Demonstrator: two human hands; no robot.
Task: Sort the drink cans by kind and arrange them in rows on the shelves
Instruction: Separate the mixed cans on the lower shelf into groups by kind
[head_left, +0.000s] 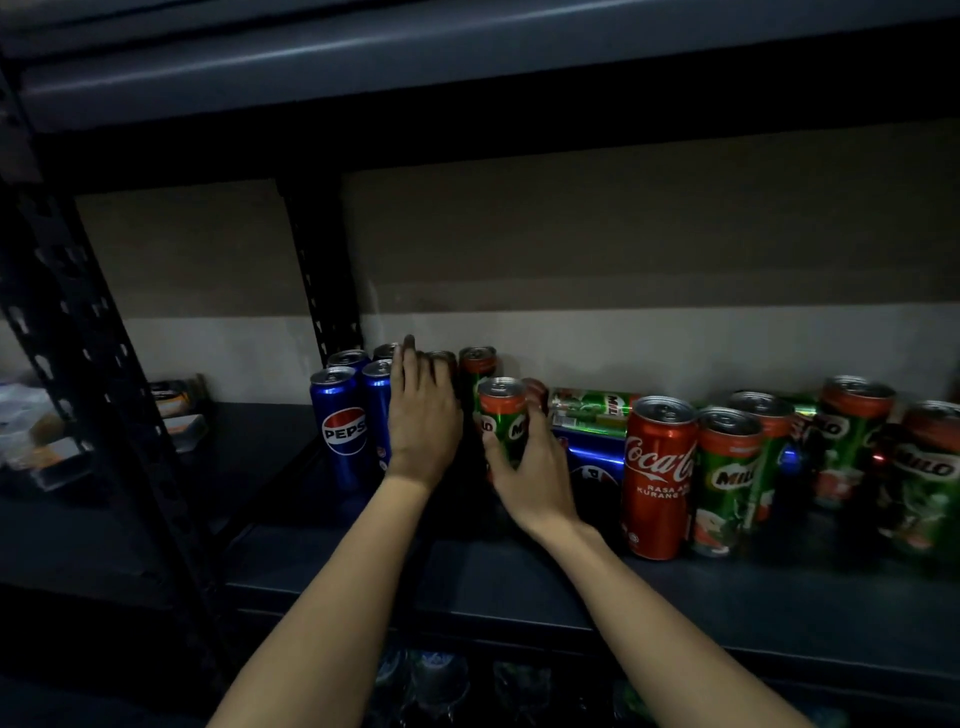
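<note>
Several blue Pepsi cans (337, 426) stand in rows at the left end of the dark shelf (519, 582). My left hand (422, 415) rests with straight fingers against a dark can beside them, which it mostly hides. My right hand (535, 467) grips a green Milo can (501, 415) standing upright; another Milo can (477, 364) stands behind it. To the right stand a red Coca-Cola can (657, 478) and more Milo cans (727, 478). A Milo can (592, 408) and a Pepsi can (592, 452) lie on their sides behind.
A black perforated upright (93, 364) frames the shelf on the left, with a second post (324, 291) at the back. Blurred packets (176, 410) lie on the neighbouring shelf to the left. An upper shelf (467, 67) runs overhead. Dim bottles (441, 680) show below.
</note>
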